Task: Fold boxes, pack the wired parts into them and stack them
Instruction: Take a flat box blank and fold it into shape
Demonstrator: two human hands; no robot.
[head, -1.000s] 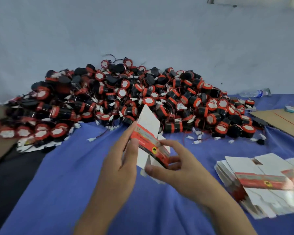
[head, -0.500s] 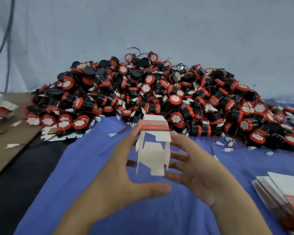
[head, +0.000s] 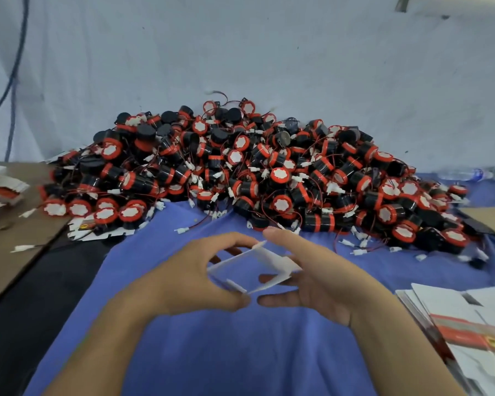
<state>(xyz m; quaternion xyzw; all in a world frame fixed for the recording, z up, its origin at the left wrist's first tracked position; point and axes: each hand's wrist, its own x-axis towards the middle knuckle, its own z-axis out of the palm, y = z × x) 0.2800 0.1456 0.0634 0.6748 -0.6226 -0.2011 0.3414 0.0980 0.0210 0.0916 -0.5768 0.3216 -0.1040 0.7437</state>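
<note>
A small white carton (head: 252,267) hangs opened up between my two hands above the blue cloth (head: 240,352), its open end facing me. My left hand (head: 195,278) grips its left side with thumb below and fingers on top. My right hand (head: 315,278) holds its right side, index finger over the top corner and thumb underneath. Behind them lies a big heap of black and red wired parts (head: 255,172) with white connectors. A stack of flat unfolded boxes (head: 469,324) lies at the lower right.
Brown cardboard (head: 15,252) with folded boxes (head: 0,184) lies at the left, over a black surface. A plastic bottle (head: 469,174) lies at the far right by the grey wall. More cardboard (head: 492,218) shows at the right edge. Loose connectors dot the cloth.
The box went from a flat blank pinched upright to an opened sleeve turned level between both hands. The view has swung to the left, so the flat stack sits nearer the right edge.
</note>
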